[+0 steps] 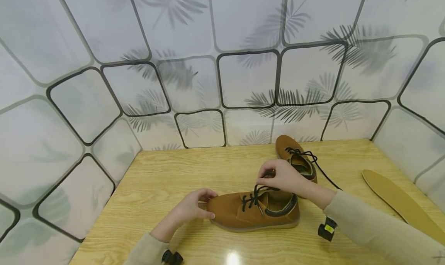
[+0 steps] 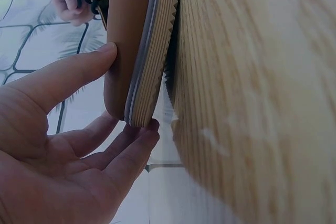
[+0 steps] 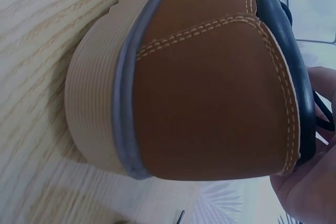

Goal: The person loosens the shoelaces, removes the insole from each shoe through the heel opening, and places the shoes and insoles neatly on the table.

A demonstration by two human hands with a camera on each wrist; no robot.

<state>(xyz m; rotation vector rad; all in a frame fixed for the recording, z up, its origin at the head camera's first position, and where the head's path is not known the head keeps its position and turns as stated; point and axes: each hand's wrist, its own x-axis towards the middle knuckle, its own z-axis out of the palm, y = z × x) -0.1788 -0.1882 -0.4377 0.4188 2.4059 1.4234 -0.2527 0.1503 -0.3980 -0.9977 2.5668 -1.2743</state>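
Note:
A brown leather shoe (image 1: 226, 209) lies sole down on the table, toe to the left. My left hand (image 1: 190, 209) grips its toe, with the thumb on the near side and fingers around the front. In the left wrist view, the fingertips (image 2: 152, 127) reach the front edge of the pale ribbed sole (image 2: 152, 66). Above the shoe's opening, my right hand (image 1: 283, 175) pinches the black shoelace (image 1: 256, 195), which is threaded through the eyelets. The right wrist view shows the shoe's heel (image 3: 215, 114) up close, with the right hand (image 3: 312, 187) partly beyond it.
A second brown shoe (image 1: 286, 142) with a black lace stands behind the right hand, partly covered by it. To the right lies a tan insole (image 1: 399, 199), partly behind the right sleeve (image 1: 368, 222). Patterned walls (image 1: 250, 79) border the wooden table (image 1: 167, 172).

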